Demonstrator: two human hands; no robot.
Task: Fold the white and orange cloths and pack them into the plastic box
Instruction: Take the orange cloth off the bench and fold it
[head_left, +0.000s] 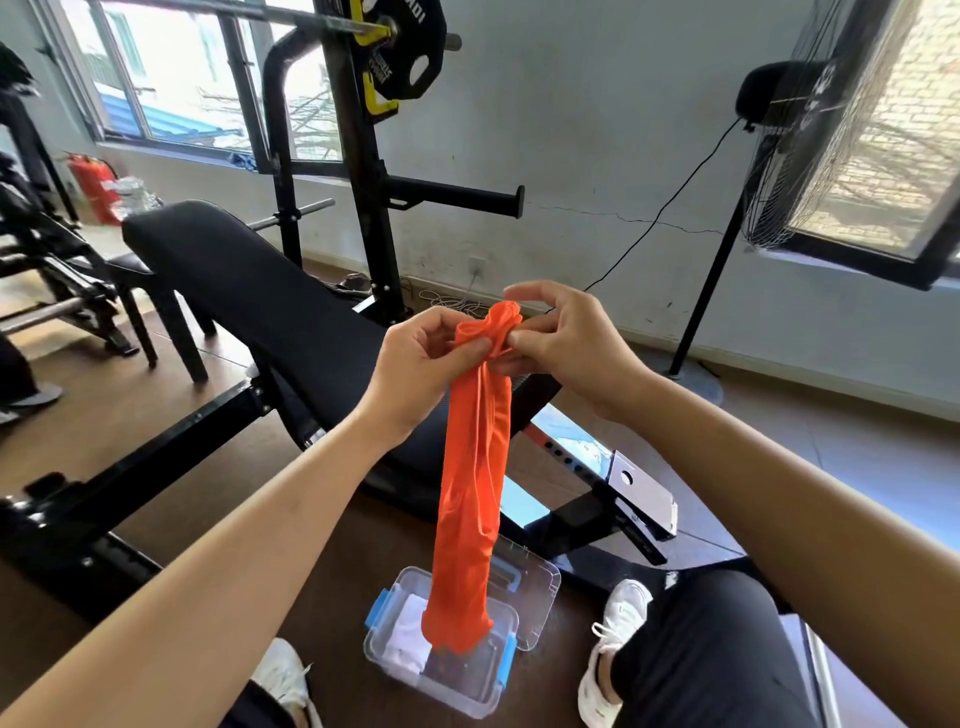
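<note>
at lower centre, the clear plastic box with blue latches (384, 656) holds a folded white cloth (413, 636). mid-frame, the left hand (415, 364) and right hand (563, 338) pinch the bunched top of the long orange cloth (470, 467), hanging over the box.

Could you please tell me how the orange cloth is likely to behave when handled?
Probably floppy: the orange cloth hangs limp in a narrow bunch from the left hand and right hand. Likely light, as fingertip pinches hold it. Possibly slippery: it looks thin and smooth.
</note>
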